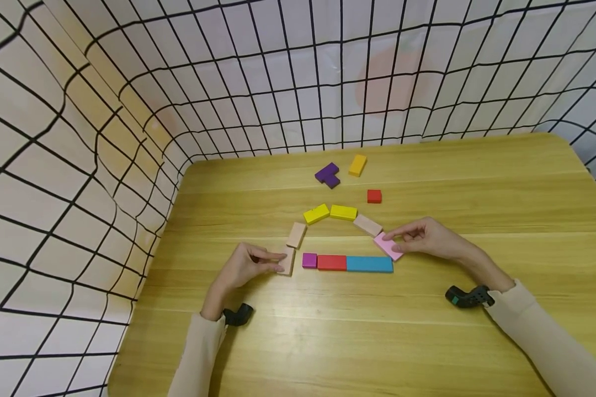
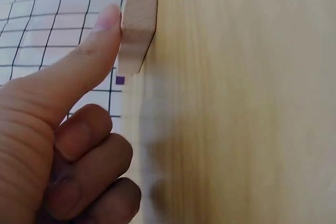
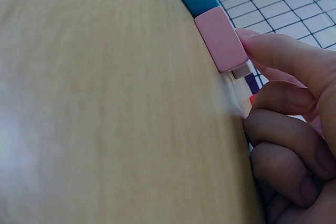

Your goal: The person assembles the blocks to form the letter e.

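Observation:
In the head view my left hand [image 1: 242,266] has thumb and index finger on a plain wooden block [image 1: 289,266], the lower left piece of an arch of blocks. The left wrist view shows the thumb against this block's side, with the other fingers curled. Opposite, my right hand [image 1: 429,240] pinches a pink block [image 1: 386,247] at the arch's lower right end. Between the two ends lies a straight row: a small magenta block [image 1: 309,261], a red block [image 1: 331,263] and a long blue block [image 1: 370,264], whose right end meets the pink one.
Another plain block [image 1: 296,235], two yellow blocks [image 1: 343,212] and a pale wooden block [image 1: 367,225] make up the rest of the arch. Behind lie a red cube [image 1: 374,196], purple pieces [image 1: 326,173] and an orange block [image 1: 357,165]. Black netting [image 1: 298,85] borders the wooden table [image 1: 328,342].

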